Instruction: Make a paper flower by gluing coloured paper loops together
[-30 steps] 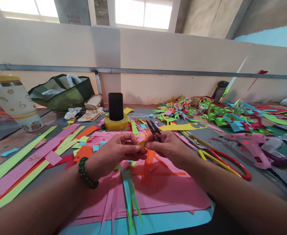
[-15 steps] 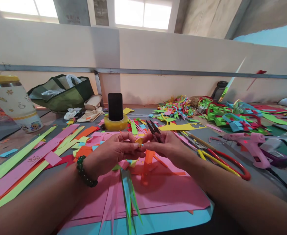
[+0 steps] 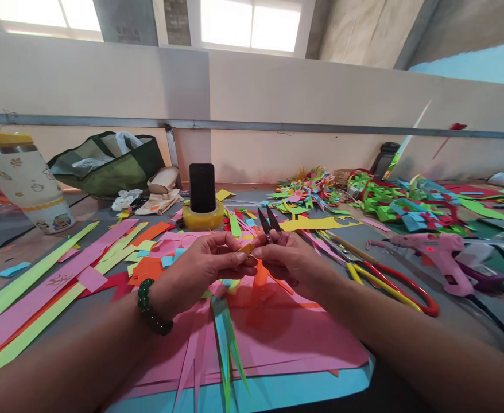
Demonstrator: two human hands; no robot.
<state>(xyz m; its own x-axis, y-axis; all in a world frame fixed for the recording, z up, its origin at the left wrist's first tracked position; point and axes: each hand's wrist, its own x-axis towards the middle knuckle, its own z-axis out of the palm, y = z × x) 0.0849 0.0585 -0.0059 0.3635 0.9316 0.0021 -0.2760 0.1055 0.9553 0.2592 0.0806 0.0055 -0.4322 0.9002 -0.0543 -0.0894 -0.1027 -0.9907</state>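
Note:
Between my two hands is a small yellow-orange piece of paper (image 3: 247, 249). The fingertips of my left hand (image 3: 211, 256) pinch it from the left. My right hand (image 3: 289, 255) touches its right edge with thumb and finger. That hand also holds a pair of small dark scissors (image 3: 270, 223), blades pointing up and slightly parted; their handles are hidden in the palm. Below the hands, pointed blue and green paper strips (image 3: 224, 327) and pink strips (image 3: 190, 344) lie over stacked pink sheets (image 3: 295, 338).
A phone (image 3: 202, 186) leans upright on a yellow tape roll (image 3: 203, 217). Right lie red-handled scissors (image 3: 407, 281) and a pink glue gun (image 3: 444, 255) with its cord. Left stand a tumbler (image 3: 26, 183) and a green bag (image 3: 105, 166). Paper strips (image 3: 58, 275) cover the left side.
The scissors in my right hand have tipped more upright. My right fingers have closed in toward the yellow-orange paper piece, and it has turned slightly. My left hand has shifted very little.

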